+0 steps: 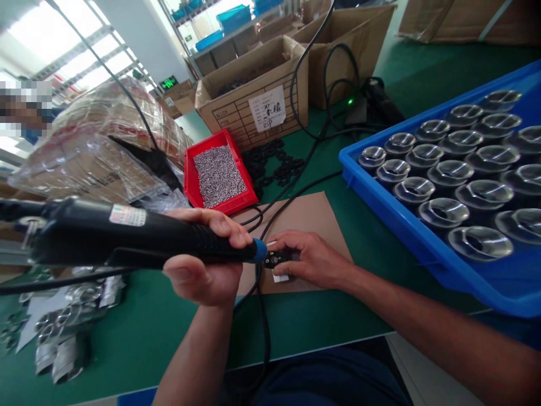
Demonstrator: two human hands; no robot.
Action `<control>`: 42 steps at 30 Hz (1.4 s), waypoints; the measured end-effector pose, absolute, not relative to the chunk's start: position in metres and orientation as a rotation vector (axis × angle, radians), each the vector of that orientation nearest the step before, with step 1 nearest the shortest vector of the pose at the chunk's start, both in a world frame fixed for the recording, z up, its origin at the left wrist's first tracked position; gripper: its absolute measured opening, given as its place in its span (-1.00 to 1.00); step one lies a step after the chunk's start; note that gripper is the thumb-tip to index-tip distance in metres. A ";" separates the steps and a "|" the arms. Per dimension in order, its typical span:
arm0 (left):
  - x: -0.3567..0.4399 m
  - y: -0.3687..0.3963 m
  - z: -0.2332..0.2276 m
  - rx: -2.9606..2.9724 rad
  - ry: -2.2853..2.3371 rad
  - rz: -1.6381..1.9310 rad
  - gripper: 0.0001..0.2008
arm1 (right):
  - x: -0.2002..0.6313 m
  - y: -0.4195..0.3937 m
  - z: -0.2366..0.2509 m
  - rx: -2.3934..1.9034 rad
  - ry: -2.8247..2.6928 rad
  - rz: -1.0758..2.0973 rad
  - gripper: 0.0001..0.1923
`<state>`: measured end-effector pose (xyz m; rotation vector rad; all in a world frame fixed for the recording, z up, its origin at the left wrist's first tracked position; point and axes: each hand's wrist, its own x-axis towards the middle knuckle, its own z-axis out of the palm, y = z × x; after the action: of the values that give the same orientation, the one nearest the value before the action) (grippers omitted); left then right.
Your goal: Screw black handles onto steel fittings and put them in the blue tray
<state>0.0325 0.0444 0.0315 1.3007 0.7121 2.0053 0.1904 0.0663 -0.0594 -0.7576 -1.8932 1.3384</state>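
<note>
My left hand (211, 254) is wrapped round a black electric screwdriver (139, 237) with a blue nose. The tool lies nearly level across the view, its nose over a small black part (275, 259) with screws in it. The bit is hidden from me. My right hand (313, 259) grips that black part from the right, thumb on the near side and fingers on the far side. Something white (280, 278) shows beneath the part, on a sheet of brown cardboard (323, 220).
A red bin (190, 175) of small screws stands beyond my left hand, with loose black parts (274, 160) beside it. At right is a blue tray (359, 160) of metal fittings. Cables (291, 197) cross the green table (147, 349). Bagged metal pieces (67, 327) lie left. A person (25, 113) is far left.
</note>
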 end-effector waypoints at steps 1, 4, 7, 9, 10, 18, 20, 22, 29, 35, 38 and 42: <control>0.033 0.045 0.030 1.291 0.715 1.993 -0.55 | 0.190 0.066 -0.060 -0.754 -1.890 1.339 -0.65; 0.035 0.046 0.024 1.283 0.710 1.975 -0.54 | 0.190 0.066 -0.062 -0.750 -1.887 1.336 -0.65; 0.037 0.046 0.021 1.306 0.713 1.985 -0.54 | 0.190 0.066 -0.062 -0.753 -1.882 1.336 -0.64; 0.038 0.046 0.020 1.326 0.700 1.999 -0.54 | 0.189 0.066 -0.062 -0.748 -1.875 1.339 -0.64; 0.038 0.046 0.020 1.333 0.691 2.005 -0.54 | 0.189 0.066 -0.062 -0.745 -1.871 1.341 -0.65; 0.044 0.047 0.014 1.335 0.661 2.022 -0.55 | 0.189 0.066 -0.061 -0.739 -1.875 1.353 -0.66; 0.042 0.047 0.015 1.336 0.662 2.022 -0.55 | 0.189 0.066 -0.060 -0.743 -1.876 1.349 -0.68; 0.036 0.045 0.020 1.348 0.668 1.992 -0.54 | 0.189 0.065 -0.059 -0.756 -1.883 1.337 -0.69; 0.026 0.037 0.032 1.374 0.681 1.886 -0.57 | 0.189 0.065 -0.060 -0.733 -1.873 1.328 -0.74; 0.031 0.034 0.029 1.355 0.710 1.867 -0.56 | 0.189 0.064 -0.060 -0.724 -1.868 1.336 -0.75; 0.032 0.034 0.028 1.370 0.692 1.872 -0.57 | 0.189 0.064 -0.060 -0.715 -1.868 1.346 -0.76; 0.033 0.036 0.023 1.369 0.667 1.885 -0.58 | 0.189 0.064 -0.058 -0.703 -1.876 1.350 -0.75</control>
<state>0.0332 0.0360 0.0235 1.3693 0.6673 1.8849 0.1889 0.0644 -0.0584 -0.7028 -1.8764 1.3504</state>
